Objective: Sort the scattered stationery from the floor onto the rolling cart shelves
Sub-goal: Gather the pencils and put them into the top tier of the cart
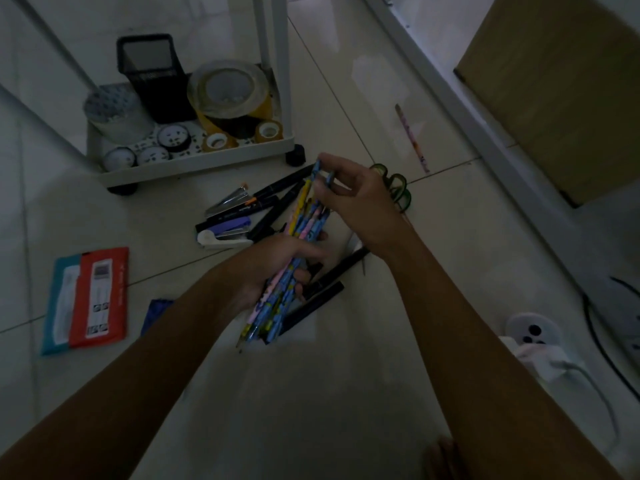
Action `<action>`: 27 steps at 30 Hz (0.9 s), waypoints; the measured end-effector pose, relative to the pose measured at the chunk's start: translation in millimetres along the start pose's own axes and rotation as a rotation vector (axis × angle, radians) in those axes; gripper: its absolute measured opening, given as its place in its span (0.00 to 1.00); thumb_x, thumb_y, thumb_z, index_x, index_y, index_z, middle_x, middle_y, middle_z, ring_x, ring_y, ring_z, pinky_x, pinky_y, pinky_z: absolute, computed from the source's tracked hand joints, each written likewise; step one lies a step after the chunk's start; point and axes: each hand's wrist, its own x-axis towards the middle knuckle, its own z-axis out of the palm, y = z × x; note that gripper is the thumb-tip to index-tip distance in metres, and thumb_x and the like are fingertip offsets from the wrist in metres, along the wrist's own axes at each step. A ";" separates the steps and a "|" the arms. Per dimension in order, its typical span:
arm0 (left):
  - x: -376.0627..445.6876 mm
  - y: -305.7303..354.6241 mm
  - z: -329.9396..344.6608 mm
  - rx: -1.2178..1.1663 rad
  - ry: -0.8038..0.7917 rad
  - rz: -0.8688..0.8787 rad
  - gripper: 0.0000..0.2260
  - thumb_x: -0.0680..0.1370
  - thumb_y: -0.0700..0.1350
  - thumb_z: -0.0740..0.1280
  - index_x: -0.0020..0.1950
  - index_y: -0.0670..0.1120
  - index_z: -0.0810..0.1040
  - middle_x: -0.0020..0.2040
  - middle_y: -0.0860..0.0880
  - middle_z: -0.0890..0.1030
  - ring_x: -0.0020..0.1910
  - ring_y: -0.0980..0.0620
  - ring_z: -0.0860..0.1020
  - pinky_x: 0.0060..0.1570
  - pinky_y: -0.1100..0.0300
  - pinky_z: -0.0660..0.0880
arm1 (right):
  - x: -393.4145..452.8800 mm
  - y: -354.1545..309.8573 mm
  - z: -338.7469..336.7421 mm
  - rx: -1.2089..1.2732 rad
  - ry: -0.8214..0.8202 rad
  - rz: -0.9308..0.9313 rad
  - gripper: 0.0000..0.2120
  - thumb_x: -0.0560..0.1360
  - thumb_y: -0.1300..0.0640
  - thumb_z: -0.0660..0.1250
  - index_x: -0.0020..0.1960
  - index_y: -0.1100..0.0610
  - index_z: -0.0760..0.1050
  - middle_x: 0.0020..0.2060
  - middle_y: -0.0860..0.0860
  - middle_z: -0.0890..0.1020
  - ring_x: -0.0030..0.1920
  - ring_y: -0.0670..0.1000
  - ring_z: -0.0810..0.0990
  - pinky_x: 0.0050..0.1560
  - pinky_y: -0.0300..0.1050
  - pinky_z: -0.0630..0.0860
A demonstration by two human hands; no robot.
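My left hand [277, 265] grips a bundle of several patterned pencils [301, 226] around its middle, held above the floor. My right hand [353, 199] pinches the top ends of the same pencils with its fingertips. Below them black markers [277, 192], staplers [228, 233] and green-handled scissors [398, 185] lie on the tiles. One more pencil [412, 136] lies alone to the right. The white rolling cart's bottom shelf [194, 161] holds tape rolls [228, 88] and a black mesh pen holder [152, 74].
A red and teal packet [86, 299] and a dark blue item [156, 313] lie on the floor at left. A cardboard box [554, 84] stands at top right. A power strip [533, 334] with cables sits at the right edge.
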 end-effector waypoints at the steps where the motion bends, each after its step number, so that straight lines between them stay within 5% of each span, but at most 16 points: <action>1: 3.7 1.5 2.8 0.005 0.058 0.007 0.08 0.75 0.40 0.69 0.52 0.48 0.74 0.30 0.52 0.71 0.22 0.56 0.66 0.24 0.65 0.67 | 3.9 2.5 -2.5 0.024 0.052 0.028 0.19 0.75 0.61 0.69 0.65 0.59 0.74 0.58 0.49 0.79 0.54 0.42 0.80 0.55 0.38 0.78; 3: 11.3 4.8 6.4 -0.032 0.155 0.035 0.09 0.74 0.40 0.69 0.51 0.48 0.73 0.30 0.52 0.70 0.21 0.56 0.65 0.23 0.65 0.66 | 18.7 10.0 -16.1 0.045 0.234 0.110 0.15 0.75 0.56 0.69 0.61 0.56 0.78 0.55 0.49 0.82 0.56 0.47 0.81 0.56 0.43 0.79; 6: 19.1 12.1 8.9 -0.034 0.215 0.133 0.09 0.74 0.39 0.69 0.52 0.48 0.75 0.34 0.50 0.70 0.22 0.56 0.66 0.22 0.65 0.66 | 49.5 25.7 -50.8 -0.255 0.533 0.154 0.11 0.74 0.57 0.70 0.55 0.56 0.81 0.49 0.52 0.84 0.51 0.49 0.83 0.56 0.47 0.80; 10: 25.6 19.6 9.2 -0.091 0.224 0.205 0.08 0.74 0.38 0.69 0.50 0.49 0.77 0.35 0.50 0.71 0.23 0.56 0.66 0.22 0.65 0.67 | 78.8 28.9 -84.0 -0.542 0.748 0.097 0.11 0.71 0.62 0.69 0.53 0.59 0.82 0.47 0.54 0.85 0.46 0.48 0.82 0.49 0.36 0.78; 16: 33.9 14.1 9.3 -0.117 0.207 0.221 0.07 0.74 0.41 0.71 0.50 0.50 0.77 0.35 0.51 0.73 0.24 0.56 0.68 0.26 0.62 0.69 | 113.4 40.2 -128.9 -0.753 0.776 0.244 0.15 0.71 0.56 0.72 0.57 0.58 0.80 0.54 0.56 0.83 0.57 0.56 0.79 0.53 0.44 0.78; 20: 35.9 4.5 6.8 -0.117 0.197 0.218 0.08 0.74 0.46 0.72 0.53 0.50 0.78 0.37 0.52 0.74 0.26 0.56 0.70 0.28 0.62 0.70 | 107.2 49.4 -137.1 -0.861 0.653 0.308 0.16 0.70 0.55 0.74 0.55 0.62 0.81 0.50 0.58 0.85 0.51 0.55 0.83 0.53 0.43 0.77; 27: 26.4 -0.3 -1.6 -0.181 0.139 0.267 0.03 0.76 0.47 0.70 0.47 0.51 0.78 0.35 0.53 0.74 0.27 0.55 0.70 0.28 0.61 0.69 | 100.9 43.7 -132.4 -0.819 0.773 0.376 0.14 0.74 0.58 0.71 0.56 0.66 0.80 0.53 0.61 0.83 0.54 0.57 0.82 0.54 0.46 0.78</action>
